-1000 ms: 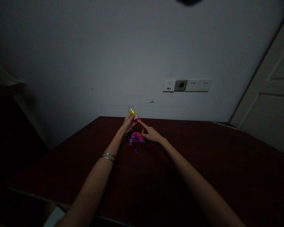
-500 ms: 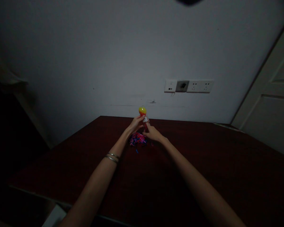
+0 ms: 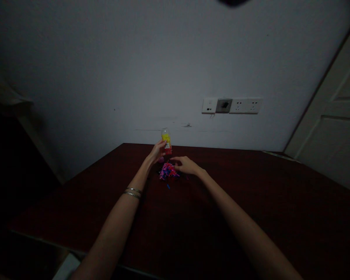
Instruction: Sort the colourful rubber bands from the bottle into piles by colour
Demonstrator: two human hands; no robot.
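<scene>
The right hand [image 3: 186, 165] has come away from the bottle [image 3: 167, 142].

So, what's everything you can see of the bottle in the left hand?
The bottle looks like clear plastic: a rounded see-through top, yellow below it, a whitish patch, then red at the base. It is nearly upright, held by the left hand beyond the pile of colourful bits. Any cap can't be made out.

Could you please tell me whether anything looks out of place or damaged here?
A blue piece lies stray on the table, nearer the camera than the colourful pile. Dark scuffs mark the otherwise pale wall above the table's far edge.
</scene>
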